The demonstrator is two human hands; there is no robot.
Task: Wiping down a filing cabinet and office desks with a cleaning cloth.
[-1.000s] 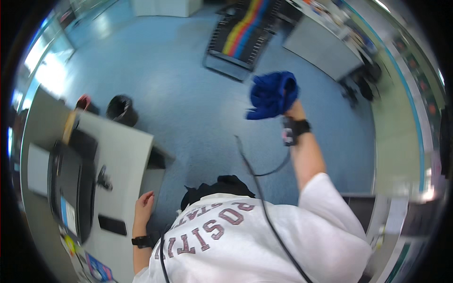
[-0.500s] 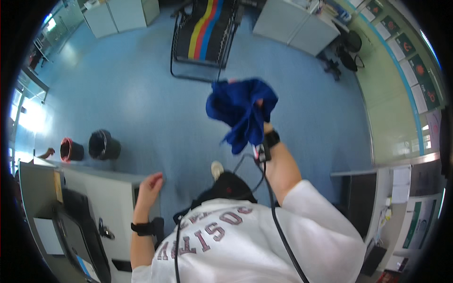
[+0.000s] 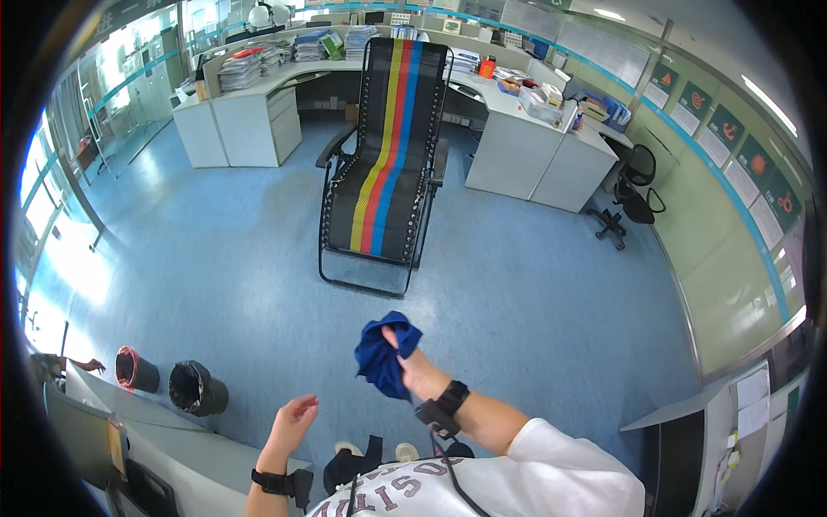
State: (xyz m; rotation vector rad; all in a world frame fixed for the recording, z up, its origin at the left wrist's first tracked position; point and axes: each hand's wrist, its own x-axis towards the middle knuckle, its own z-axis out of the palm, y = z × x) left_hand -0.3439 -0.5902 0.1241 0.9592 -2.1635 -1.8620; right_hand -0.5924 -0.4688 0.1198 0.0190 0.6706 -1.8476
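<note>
A crumpled dark blue cloth (image 3: 377, 360) hangs in front of me, bunched in my right hand (image 3: 415, 369). The thumb presses on top of the fabric; folds hide most of the other fingers. Down and to the left, my left hand (image 3: 295, 419) hangs in the air with loosely bent, open fingers and nothing in it. It is nearest to a grey-white cabinet top. Farther ahead stands a black reclining lounge chair (image 3: 383, 164) with yellow, red and blue stripes, apart from both hands.
Two bins, one with a red rim (image 3: 136, 370) and one lined in black (image 3: 197, 389), stand at left. Desks (image 3: 534, 159) with paper piles lie behind the recliner. A wheeled office chair (image 3: 633, 194) is at right. Another person's hand (image 3: 90, 366) shows at far left.
My view has tilted up, bringing the whole recliner and the desks into sight. The right hand has drawn the blue cloth closer to my body. The left hand remains empty.
</note>
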